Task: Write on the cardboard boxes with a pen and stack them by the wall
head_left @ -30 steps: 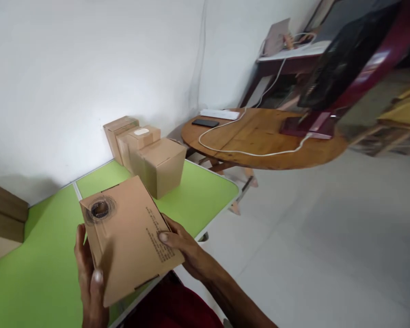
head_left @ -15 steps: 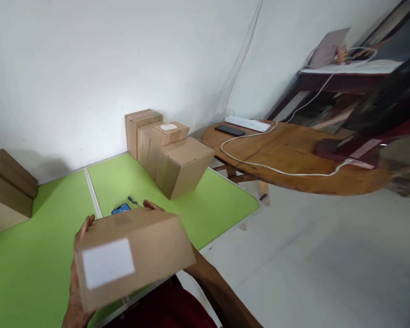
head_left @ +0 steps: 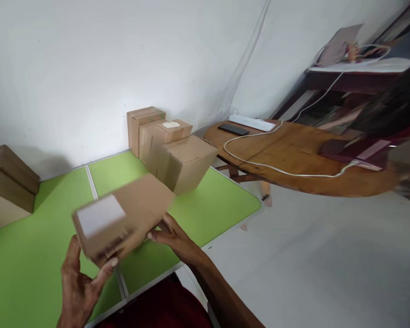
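I hold a small brown cardboard box (head_left: 130, 214) above the green table (head_left: 27, 269); it is blurred and tilted, with a white label (head_left: 100, 214) facing up at its left end. My left hand (head_left: 78, 284) supports the box's near left corner from below with thumb and fingers. My right hand (head_left: 172, 237) grips its right underside. Three similar closed boxes (head_left: 172, 148) stand in a row at the table's far right corner against the wall.
A stack of larger boxes (head_left: 7, 187) sits at the table's left. To the right, a round wooden table (head_left: 294, 155) carries a black phone (head_left: 234, 129), a white power strip and a white cable. Dark shelving stands behind it. Pale floor lies to the right.
The box has been turned over in my hands: first its printed flap side faced up, now its labelled face does, tilted. The view shifted left. The small dark items seen on the table are now hidden.
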`<state>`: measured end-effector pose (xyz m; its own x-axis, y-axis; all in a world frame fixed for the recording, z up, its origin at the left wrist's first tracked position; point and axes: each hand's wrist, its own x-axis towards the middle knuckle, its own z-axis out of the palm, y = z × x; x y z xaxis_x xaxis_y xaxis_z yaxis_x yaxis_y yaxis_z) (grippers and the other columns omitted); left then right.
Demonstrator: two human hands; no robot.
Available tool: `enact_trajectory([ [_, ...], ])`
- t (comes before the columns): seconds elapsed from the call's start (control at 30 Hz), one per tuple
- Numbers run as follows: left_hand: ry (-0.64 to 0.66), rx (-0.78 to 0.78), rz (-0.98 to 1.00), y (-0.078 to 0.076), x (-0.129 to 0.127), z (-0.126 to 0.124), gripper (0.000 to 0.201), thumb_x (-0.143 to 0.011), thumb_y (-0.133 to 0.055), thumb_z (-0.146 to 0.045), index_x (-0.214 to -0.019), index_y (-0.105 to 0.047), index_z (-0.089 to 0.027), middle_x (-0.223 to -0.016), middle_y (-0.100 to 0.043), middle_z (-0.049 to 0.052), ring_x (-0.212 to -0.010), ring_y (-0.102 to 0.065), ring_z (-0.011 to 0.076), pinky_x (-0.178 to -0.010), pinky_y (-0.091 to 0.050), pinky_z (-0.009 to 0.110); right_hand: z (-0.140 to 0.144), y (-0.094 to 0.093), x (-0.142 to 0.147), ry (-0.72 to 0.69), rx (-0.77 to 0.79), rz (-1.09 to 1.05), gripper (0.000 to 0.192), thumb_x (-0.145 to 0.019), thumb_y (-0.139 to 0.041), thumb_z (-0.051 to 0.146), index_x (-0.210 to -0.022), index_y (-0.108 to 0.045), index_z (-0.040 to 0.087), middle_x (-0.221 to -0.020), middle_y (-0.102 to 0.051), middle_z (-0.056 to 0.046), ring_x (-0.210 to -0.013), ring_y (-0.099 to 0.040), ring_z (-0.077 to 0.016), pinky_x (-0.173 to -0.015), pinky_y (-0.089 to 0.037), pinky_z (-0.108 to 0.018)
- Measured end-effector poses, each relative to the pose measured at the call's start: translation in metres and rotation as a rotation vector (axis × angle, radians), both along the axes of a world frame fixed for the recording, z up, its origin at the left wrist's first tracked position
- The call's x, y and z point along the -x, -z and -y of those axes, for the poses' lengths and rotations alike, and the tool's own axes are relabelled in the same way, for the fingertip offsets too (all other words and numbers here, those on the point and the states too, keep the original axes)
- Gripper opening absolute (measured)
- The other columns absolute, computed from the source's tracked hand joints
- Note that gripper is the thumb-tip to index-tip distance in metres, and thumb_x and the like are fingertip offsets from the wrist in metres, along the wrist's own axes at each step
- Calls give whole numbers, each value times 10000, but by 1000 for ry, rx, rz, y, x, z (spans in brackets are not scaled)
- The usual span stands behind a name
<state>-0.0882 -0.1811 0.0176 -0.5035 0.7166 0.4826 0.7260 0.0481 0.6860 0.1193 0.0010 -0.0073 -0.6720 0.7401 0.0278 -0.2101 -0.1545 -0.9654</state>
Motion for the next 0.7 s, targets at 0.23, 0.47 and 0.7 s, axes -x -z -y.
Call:
enact_trajectory([
  [0.23,-96,84,605,-24,-30,-5,784,-858,-847,-733,-1405,-657,-204,-1391,-787,162,-1248,-766,352,-1005,-662,447,17,-16,18,-99,129,-46,889,-871,-925,655,-1607,-594,283,-1616,-694,-131,-1522,-642,-367,-1309,-489,-542],
  [0.47,-168,70,620,-10,-18,-4,895,-843,-864,-719,-1533,-587,-221,-1531,-715,191,-1367,-727,389,-1093,-640,518,28,-12,41,-57,118,66,864,-831,-937,659,-1537,-626,271,-1538,-740,-155,-1465,-684,-380,-1276,-517,-576],
  [0.7,-224,55,561,-8,-30,5,873,-869,-844,-721,-1533,-563,-228,-1508,-702,186,-1394,-697,391,-1168,-584,571,29,-37,77,165,-33,373,1298,-640,-1044,637,-1704,-402,262,-1664,-630,-181,-1615,-544,-401,-1343,-442,-531],
])
